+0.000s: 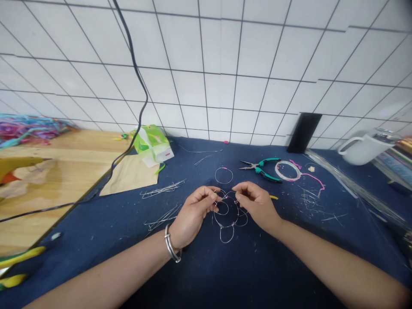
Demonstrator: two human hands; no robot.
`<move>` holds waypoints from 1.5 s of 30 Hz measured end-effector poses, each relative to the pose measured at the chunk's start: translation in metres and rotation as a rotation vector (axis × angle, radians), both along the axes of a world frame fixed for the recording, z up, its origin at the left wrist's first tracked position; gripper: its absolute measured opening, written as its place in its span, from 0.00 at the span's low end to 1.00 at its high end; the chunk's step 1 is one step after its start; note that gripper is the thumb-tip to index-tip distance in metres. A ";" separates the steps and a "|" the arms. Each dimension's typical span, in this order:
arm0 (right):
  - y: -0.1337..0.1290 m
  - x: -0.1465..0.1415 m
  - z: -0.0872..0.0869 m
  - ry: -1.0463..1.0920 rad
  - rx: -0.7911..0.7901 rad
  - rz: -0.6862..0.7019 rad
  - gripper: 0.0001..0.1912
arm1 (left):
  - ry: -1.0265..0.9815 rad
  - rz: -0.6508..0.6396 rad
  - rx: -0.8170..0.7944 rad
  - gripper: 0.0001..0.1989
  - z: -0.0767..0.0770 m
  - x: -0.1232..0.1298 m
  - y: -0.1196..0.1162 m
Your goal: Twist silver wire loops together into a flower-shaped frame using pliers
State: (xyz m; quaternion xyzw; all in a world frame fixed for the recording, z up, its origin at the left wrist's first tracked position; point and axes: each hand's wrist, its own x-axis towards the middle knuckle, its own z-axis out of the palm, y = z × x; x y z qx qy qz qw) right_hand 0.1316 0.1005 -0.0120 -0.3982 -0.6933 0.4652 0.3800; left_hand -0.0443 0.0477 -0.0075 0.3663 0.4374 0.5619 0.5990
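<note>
My left hand (193, 214) and my right hand (254, 204) both pinch a thin wire piece (229, 219) made of several joined loops, held just above the dark blue cloth (225, 274). The fingertips of each hand grip the upper loops from either side; the lower loops hang toward me. A silver bangle (171, 246) sits on my left wrist. A single loose wire ring (224, 175) lies on the cloth just beyond my hands.
Teal-handled pliers (262, 168) and a coil of clear cord (287, 171) lie at the back right, with a pink cord (313, 178). Cut wire bundles (162, 189) lie left. A tissue pack (151, 143), brown paper (131, 174), white mug (363, 148) and black cable (140, 111) surround them.
</note>
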 end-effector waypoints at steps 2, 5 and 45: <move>0.001 0.000 -0.001 0.012 -0.011 0.004 0.08 | 0.005 -0.009 -0.005 0.05 0.000 0.000 0.000; 0.001 0.000 -0.001 0.031 -0.029 0.007 0.08 | 0.012 -0.018 -0.004 0.06 0.000 0.000 0.001; -0.002 0.000 0.003 -0.004 0.049 0.012 0.07 | -0.071 -0.058 0.062 0.08 -0.002 -0.002 0.003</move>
